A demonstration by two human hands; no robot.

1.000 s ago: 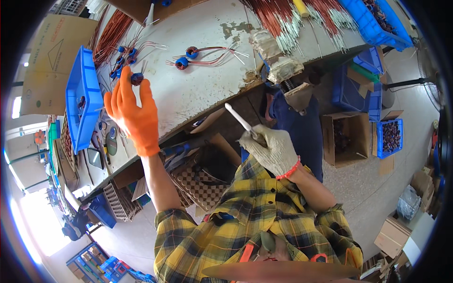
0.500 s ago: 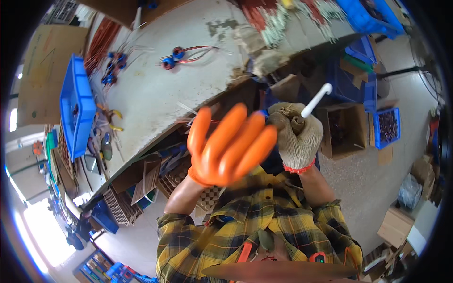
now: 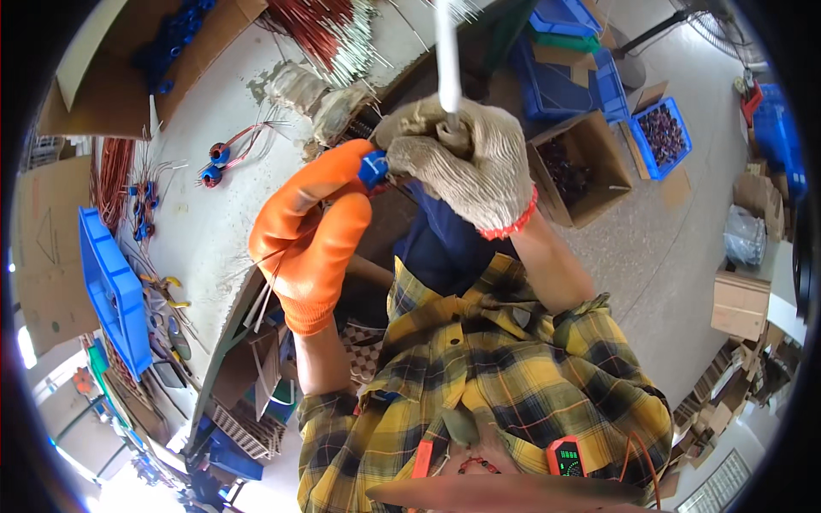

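Observation:
My left hand [image 3: 312, 227], in an orange rubber glove, pinches a small blue wire-wound coil [image 3: 373, 169] between thumb and fingers. Thin wire leads [image 3: 272, 272] stick out by the wrist side of that glove. Close against the coil is my right hand [image 3: 479, 162], in a beige knitted glove with a red cuff edge. Its fingers are curled around a white rod-shaped tool [image 3: 447, 64], which points up and away from me. The tool's lower end is hidden in the fist. Whether the right fingers also grip the coil, I cannot tell.
On the bench [image 3: 192, 256] lie a pair of similar coils [image 3: 215, 164], more coils [image 3: 144, 209], red wires [image 3: 111, 184] and a blue tray [image 3: 111, 295]. Bundled wires [image 3: 329, 38] lie at the far edge. Right of me stand a cardboard box [image 3: 603, 184] and a blue crate [image 3: 680, 162].
My left hand was open with fingers spread; now it is closed on the blue coil beside my right hand. The right hand keeps the white tool, now pointing more upright. The view has shifted.

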